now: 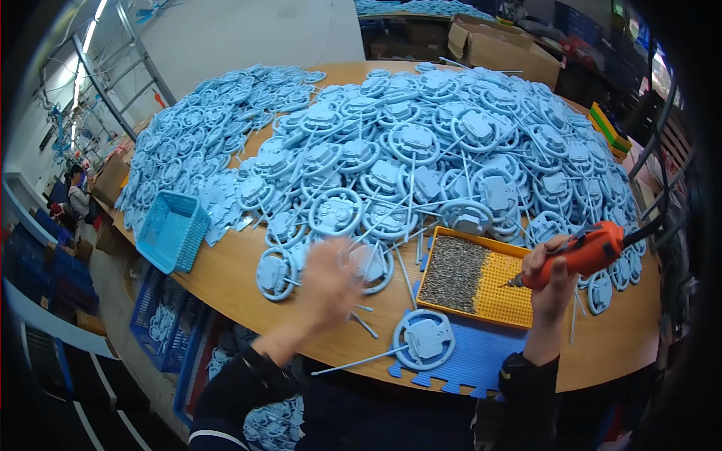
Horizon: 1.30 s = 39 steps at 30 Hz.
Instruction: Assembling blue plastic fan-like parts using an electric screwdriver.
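Note:
My right hand [553,282] is wrapped round an orange electric screwdriver [583,257], its bit pointing left over the yellow tray. In that yellow tray [519,293] lies a heap of small metal screws [453,272]. My left hand [331,282], smeared by motion, is at the near edge of the pile, close to some light blue plastic wheel-shaped parts [372,264]; its fingers do not show clearly. A single blue wheel-shaped part [426,340] with a long thin stem rests on the blue foam mat [481,353] between my forearms.
A large pile of the same blue parts [414,139] covers much of the wooden table [248,301]. At the left edge stands a light blue basket [174,231] beside flat blue pieces [224,203]. Blue crates [162,319] sit below. A cardboard box [504,49] is behind. A person [79,197] is far left.

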{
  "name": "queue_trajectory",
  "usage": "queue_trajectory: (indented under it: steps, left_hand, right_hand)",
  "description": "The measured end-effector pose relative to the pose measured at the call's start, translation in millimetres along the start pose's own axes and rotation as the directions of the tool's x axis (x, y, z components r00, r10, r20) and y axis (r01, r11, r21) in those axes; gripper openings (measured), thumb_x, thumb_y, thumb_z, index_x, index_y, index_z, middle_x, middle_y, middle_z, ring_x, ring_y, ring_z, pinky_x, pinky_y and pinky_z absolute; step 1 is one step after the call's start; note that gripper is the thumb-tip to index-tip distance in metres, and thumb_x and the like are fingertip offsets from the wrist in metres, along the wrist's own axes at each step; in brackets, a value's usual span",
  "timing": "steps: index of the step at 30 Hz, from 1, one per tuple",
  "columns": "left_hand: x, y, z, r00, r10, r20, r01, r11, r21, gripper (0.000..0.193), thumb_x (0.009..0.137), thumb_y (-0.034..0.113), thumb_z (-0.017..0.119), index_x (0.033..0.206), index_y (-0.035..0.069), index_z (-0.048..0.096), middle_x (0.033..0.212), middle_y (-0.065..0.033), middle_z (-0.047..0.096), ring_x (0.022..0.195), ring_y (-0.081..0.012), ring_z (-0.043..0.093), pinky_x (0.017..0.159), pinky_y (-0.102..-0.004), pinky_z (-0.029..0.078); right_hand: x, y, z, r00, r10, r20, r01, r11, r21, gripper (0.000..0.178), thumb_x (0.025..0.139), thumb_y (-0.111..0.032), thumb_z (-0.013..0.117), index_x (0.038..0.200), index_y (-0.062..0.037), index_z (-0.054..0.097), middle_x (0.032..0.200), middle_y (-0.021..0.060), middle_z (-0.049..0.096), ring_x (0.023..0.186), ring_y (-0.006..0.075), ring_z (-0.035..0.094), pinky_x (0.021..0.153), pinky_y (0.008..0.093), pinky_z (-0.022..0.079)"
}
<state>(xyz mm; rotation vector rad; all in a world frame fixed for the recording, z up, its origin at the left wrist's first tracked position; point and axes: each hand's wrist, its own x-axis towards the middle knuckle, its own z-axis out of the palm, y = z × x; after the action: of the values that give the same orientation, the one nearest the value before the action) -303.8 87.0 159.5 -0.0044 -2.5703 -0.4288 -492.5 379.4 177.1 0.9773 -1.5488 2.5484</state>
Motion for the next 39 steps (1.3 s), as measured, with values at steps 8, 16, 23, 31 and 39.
queue_trajectory:
  steps: [8,16,23,31,39]
  left_hand:
    - [29,-90,-18,0.988,-0.136,0.075,0.121,0.977,0.176,0.053,0.076,0.003,0.063,0.128,0.006,0.054,0.125,-0.0199,0.054,0.114,-0.0397,0.052,0.096,-0.0427,0.043]
    - [-16,-81,-67,0.753,-0.595,-0.28,0.241,0.645,-0.725,0.033,0.098,0.008,0.048,0.131,0.002,0.051,0.132,-0.0086,0.054,0.119,-0.0189,0.052,0.1,-0.0322,0.042]
    - [-21,12,-152,0.761,-0.525,-0.38,0.042,0.624,-0.78,0.039,0.1,0.023,0.039,0.133,0.005,0.048,0.123,-0.0104,0.053,0.106,-0.0196,0.05,0.088,-0.0334,0.04]
    - [35,101,16,0.917,0.135,0.374,0.241,0.562,-0.792,0.017,0.086,0.006,0.061,0.1,0.003,0.069,0.083,-0.0107,0.063,0.07,-0.0226,0.061,0.064,-0.0352,0.048]
    - [32,133,85,0.98,0.198,-0.034,-0.198,0.926,-0.323,0.015,0.079,0.007,0.067,0.093,0.005,0.064,0.083,-0.0077,0.059,0.072,-0.0259,0.06,0.06,-0.0356,0.048]
  right_hand:
    - [14,21,5,0.995,-0.05,-0.09,0.055,0.997,0.055,0.035,0.085,-0.031,0.073,0.101,-0.0072,0.053,0.074,0.0054,0.055,0.064,0.015,0.054,0.058,0.0297,0.046]
    - [17,24,-8,0.991,-0.047,-0.127,0.045,0.999,-0.022,0.035,0.084,-0.031,0.074,0.099,-0.0068,0.053,0.071,0.0044,0.055,0.058,0.0158,0.053,0.055,0.0296,0.045]
    - [23,25,-17,0.978,-0.1,-0.184,0.091,0.994,-0.055,0.035,0.084,-0.029,0.074,0.099,-0.006,0.054,0.072,0.0048,0.056,0.059,0.0158,0.054,0.055,0.0296,0.046]
    - [21,33,-22,0.978,-0.088,-0.189,0.076,0.995,-0.07,0.034,0.084,-0.031,0.074,0.096,-0.0074,0.054,0.07,0.0043,0.056,0.059,0.0156,0.053,0.056,0.0302,0.046]
    - [22,33,-22,0.982,-0.08,-0.172,0.072,0.996,-0.055,0.034,0.083,-0.033,0.075,0.095,-0.0082,0.055,0.069,0.0037,0.055,0.058,0.0155,0.053,0.055,0.0302,0.046]
